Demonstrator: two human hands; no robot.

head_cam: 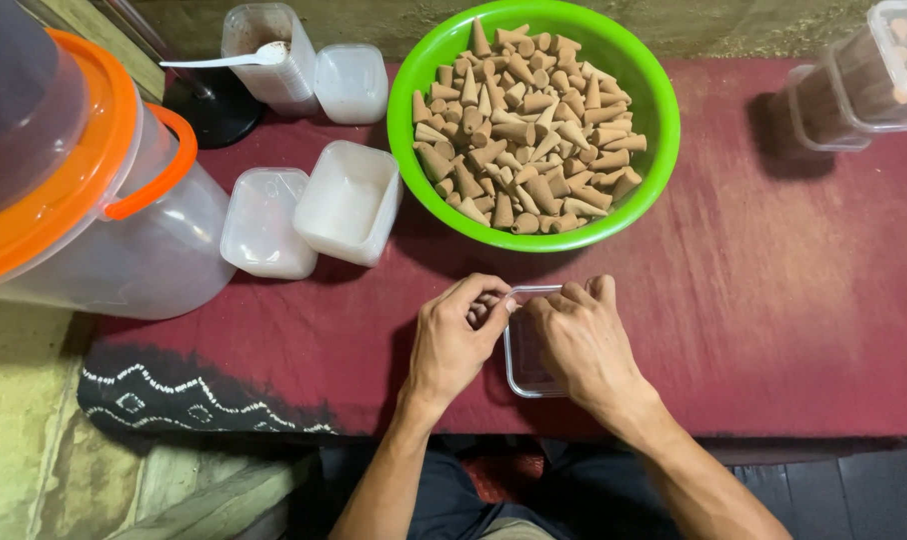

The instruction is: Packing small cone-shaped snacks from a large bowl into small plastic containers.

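Observation:
A small clear plastic box lies on the dark red cloth near its front edge. My right hand rests over the box and covers most of it. My left hand is at the box's left rim, fingers curled around several tan cones. Behind the hands stands a bright green bowl heaped with several tan cones.
Left of the bowl sit two empty clear boxes, a lidded box and a tub with a white spoon. A large clear jar with orange lid stands far left. Filled boxes are stacked at the back right.

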